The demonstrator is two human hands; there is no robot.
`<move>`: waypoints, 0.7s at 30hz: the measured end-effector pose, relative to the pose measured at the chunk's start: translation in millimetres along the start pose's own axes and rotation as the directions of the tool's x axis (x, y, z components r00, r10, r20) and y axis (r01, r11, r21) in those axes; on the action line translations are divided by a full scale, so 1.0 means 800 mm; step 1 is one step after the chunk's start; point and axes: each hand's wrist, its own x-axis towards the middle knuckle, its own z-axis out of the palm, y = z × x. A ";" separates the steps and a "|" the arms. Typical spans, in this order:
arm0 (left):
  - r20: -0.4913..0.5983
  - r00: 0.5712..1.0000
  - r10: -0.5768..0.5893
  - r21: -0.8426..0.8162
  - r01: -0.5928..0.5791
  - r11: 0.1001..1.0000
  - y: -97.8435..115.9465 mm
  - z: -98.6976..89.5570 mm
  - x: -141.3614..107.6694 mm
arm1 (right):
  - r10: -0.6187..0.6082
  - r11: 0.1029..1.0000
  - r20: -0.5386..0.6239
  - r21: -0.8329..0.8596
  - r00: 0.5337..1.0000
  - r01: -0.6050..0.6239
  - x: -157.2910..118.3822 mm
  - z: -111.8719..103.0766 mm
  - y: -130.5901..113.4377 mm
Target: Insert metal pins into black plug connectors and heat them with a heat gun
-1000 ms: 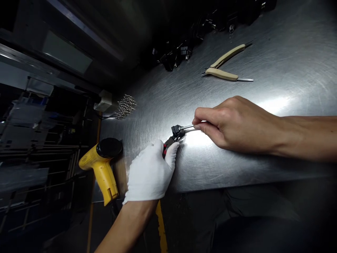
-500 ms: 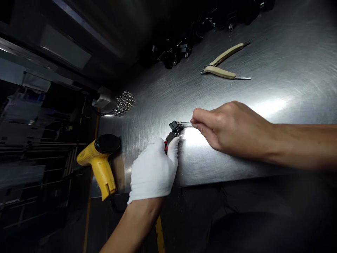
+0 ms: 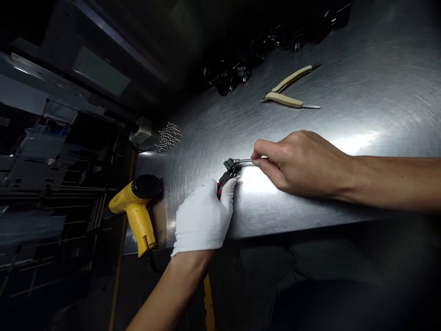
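My left hand (image 3: pixel 203 216), in a white glove, is closed around red-handled pliers (image 3: pixel 225 178), whose dark head points up and right. At the head's tip is a small black block (image 3: pixel 228 163). A thin metal rod (image 3: pixel 244 160) with a thicker end meets the block from the right. My bare right hand (image 3: pixel 299 161) pinches the rod's other end between thumb and forefinger. The fingers hide the rest of the rod. Both hands are over the metal table, close together.
The brushed metal table (image 3: pixel 344 119) has its near edge below my hands. Cream-handled pliers (image 3: pixel 285 99) lie spread behind. Several dark parts (image 3: pixel 241 73) are heaped at the back. Small metal pieces (image 3: pixel 168 137) stand at left, near a yellow heat gun (image 3: pixel 139 220).
The view has shifted slightly, so the table items appear a little displaced. Both hands keep their grips, and the rod stays against the black block.
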 end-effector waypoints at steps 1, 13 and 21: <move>0.001 1.000 0.011 0.010 -0.011 1.000 -0.002 0.001 0.001 | -0.015 1.000 -0.001 0.006 1.000 0.015 0.000 -0.001 0.003; -0.018 0.953 0.303 0.097 -0.300 0.949 -0.043 0.012 0.027 | -0.170 0.981 0.039 0.101 0.985 0.166 0.012 -0.011 0.028; -0.004 0.911 0.413 0.128 -0.409 0.904 -0.055 0.013 0.048 | -0.346 0.935 0.157 0.139 0.925 0.326 0.031 -0.019 0.052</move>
